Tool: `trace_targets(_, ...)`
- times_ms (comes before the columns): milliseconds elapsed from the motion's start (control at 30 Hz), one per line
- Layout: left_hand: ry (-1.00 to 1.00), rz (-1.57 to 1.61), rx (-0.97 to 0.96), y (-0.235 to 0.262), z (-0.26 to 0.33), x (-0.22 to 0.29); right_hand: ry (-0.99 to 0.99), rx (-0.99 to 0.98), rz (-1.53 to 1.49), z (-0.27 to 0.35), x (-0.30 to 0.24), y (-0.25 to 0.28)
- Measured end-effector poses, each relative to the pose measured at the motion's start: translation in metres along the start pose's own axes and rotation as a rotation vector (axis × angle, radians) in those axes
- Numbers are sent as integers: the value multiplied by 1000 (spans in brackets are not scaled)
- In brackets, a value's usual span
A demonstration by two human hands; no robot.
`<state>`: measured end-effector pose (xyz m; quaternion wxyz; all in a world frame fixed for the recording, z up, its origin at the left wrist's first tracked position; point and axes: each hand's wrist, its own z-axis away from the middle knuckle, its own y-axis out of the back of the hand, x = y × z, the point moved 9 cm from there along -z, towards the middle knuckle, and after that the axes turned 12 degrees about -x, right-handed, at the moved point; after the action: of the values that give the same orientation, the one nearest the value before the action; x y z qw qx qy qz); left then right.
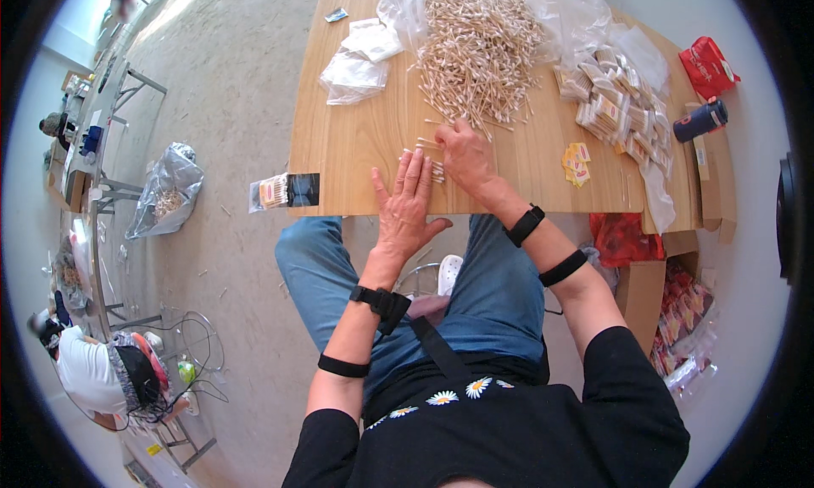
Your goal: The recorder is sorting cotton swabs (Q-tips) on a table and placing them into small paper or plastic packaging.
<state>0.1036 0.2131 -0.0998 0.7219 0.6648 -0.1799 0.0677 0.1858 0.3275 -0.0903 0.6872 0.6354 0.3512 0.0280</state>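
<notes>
A big loose heap of cotton swabs (483,55) lies on the wooden table in front of me. My left hand (404,204) is laid flat near the table's front edge, fingers stretched and side by side, next to a few small swabs (437,172). My right hand (466,157) is curled down at the near end of the heap, its fingertips closed on cotton swabs; how many is hidden. Small yellow and white cards (576,164) lie to its right. A packed bag of swabs (273,191) with a black end hangs over the left front edge.
Filled swab packs (615,106) are piled on the right. Clear empty bags (360,60) lie at the left. A dark blue bottle (700,120) and a red bag (709,67) stand by the right edge. A sack (168,191) sits on the floor; another person (106,369) sits at far left.
</notes>
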Motion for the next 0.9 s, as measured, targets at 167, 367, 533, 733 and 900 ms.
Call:
trace_targets(167, -10, -24, -13, 7, -2, 1, -2, 0, -3, 3, -3, 1)
trace_targets(367, -22, -41, -36, 3, -6, -5, 25, -84, -88, 2, -9, -17)
trace_targets(533, -18, -32, -16, 0, -7, -4, -147, 93, 22, -17, 18, 11)
trace_targets(733, -9, -66, 6, -1, -6, -5, -113, -66, 21, -6, 10, -9)
trace_targets(900, -14, -46, 12, 0, -7, -4, -169, -43, -46, -12, 27, -7)
